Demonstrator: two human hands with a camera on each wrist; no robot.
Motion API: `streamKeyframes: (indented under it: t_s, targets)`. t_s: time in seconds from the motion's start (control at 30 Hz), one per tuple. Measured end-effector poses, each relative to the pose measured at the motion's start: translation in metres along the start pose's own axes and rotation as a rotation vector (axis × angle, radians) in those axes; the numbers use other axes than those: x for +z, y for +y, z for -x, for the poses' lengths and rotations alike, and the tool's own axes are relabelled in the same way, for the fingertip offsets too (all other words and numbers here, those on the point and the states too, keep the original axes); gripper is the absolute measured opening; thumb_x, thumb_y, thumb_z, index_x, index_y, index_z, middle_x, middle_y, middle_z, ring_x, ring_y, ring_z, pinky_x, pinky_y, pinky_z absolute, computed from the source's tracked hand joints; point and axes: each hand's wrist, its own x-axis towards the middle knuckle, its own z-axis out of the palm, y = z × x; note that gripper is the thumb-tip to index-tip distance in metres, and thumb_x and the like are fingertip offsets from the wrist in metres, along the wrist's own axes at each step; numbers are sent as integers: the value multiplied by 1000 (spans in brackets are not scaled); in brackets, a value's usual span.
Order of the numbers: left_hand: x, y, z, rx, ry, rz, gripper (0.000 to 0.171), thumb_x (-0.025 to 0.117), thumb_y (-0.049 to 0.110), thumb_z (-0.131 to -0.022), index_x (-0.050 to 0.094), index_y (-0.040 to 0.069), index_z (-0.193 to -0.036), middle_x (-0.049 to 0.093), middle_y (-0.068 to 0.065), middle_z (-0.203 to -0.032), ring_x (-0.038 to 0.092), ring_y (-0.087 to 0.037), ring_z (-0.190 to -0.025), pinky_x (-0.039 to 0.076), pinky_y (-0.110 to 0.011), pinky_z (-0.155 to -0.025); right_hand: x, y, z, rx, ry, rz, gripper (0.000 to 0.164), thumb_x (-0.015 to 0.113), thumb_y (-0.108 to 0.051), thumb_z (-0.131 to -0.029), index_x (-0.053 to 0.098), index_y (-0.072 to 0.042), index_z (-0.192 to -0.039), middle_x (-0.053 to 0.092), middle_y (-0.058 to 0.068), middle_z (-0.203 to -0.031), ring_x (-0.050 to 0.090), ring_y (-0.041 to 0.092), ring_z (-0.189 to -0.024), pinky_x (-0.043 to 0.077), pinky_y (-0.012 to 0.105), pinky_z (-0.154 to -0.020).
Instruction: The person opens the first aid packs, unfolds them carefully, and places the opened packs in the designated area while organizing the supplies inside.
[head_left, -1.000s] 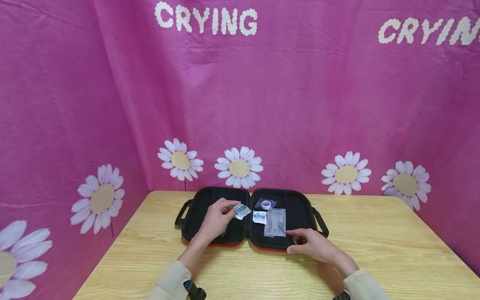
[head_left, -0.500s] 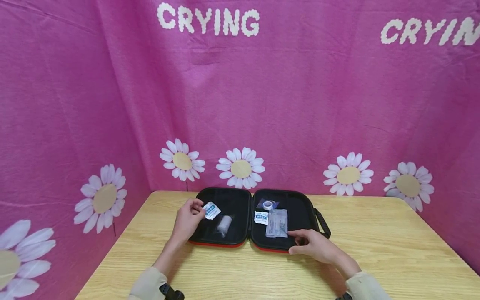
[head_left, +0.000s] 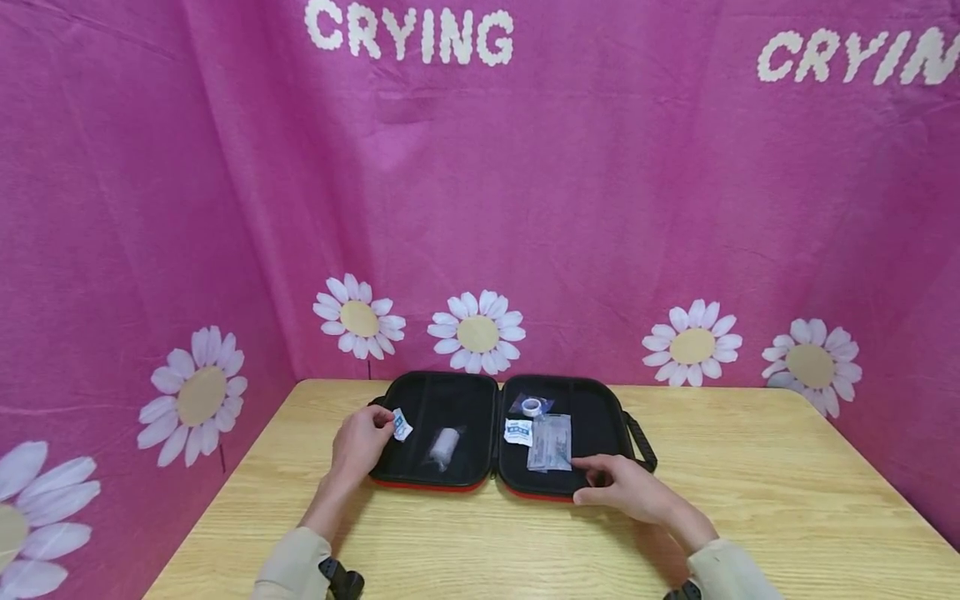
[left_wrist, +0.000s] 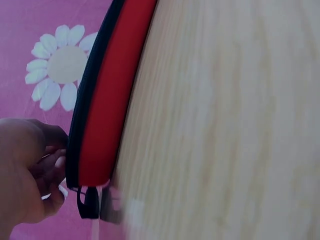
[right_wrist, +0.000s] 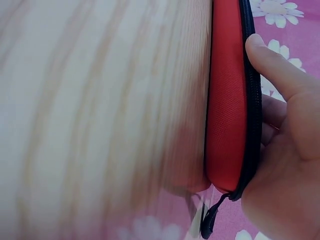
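An open black case with red outer sides [head_left: 427, 485] lies spread on the table. Over its left half, my left hand [head_left: 360, 446] pinches a small white packet with blue print [head_left: 401, 426] between thumb and fingers. To the right of that packet, a white roll in clear wrapping [head_left: 445, 447] lies in the same half. My right hand [head_left: 618, 485] holds the front rim of the right half, thumb on the zipper edge [right_wrist: 253, 90] and fingers inside. Close to its index finger are clear flat packets [head_left: 551, 443]. Beside them sits another white-and-blue packet [head_left: 518, 432].
A white tape roll in clear wrapping [head_left: 532, 407] lies at the back of the right half. A black handle [head_left: 640, 442] sticks out at the case's right side. The wooden table [head_left: 480, 550] meets a pink curtain [head_left: 585, 208] behind the case.
My left hand has carried the white-and-blue packet left, from near the case's middle to its left side, uncovering the wrapped white roll. My right hand has stayed on the rim.
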Motion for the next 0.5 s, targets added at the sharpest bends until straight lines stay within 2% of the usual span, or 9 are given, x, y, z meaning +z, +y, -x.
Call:
streamKeyframes:
  t_s: [0.1, 0.3, 0.4, 0.5]
  targets:
    - [-4, -5, 0, -42, -27, -51, 12, 70, 15, -87, 78, 10, -94, 76, -7, -92, 68, -26, -85, 47, -38, -67, 0, -1, 0, -2, 0, -6, 59, 77, -34, -84, 63, 1, -129, 59, 1, -90, 47, 0, -74, 39, 21, -68]
    - [-11, -13, 0, -148, -103, 42, 11, 72, 15, -88, 79, 10, -95, 75, -13, -105, 67, -32, -101, 46, -38, -71, 0, 0, 0, 7, -10, 1, 60, 77, -36, -85, 63, 0, -130, 59, 0, -92, 48, 1, -78, 40, 21, -69]
    - [-11, -11, -1, -148, -139, 37, 11, 73, 14, -87, 80, 11, -95, 75, -13, -104, 67, -31, -100, 46, -37, -69, 1, 0, 0, 12, -7, 4, 60, 77, -37, -84, 63, -1, -130, 59, 0, -92, 48, 1, -78, 40, 21, -70]
    - [-7, -6, -2, -114, -153, -33, 11, 74, 16, -85, 80, 13, -94, 76, -10, -100, 68, -30, -96, 45, -39, -70, 1, 0, -1, 15, -8, -8, 60, 77, -37, -84, 63, 0, -130, 59, 0, -92, 48, 1, -78, 40, 21, -70]
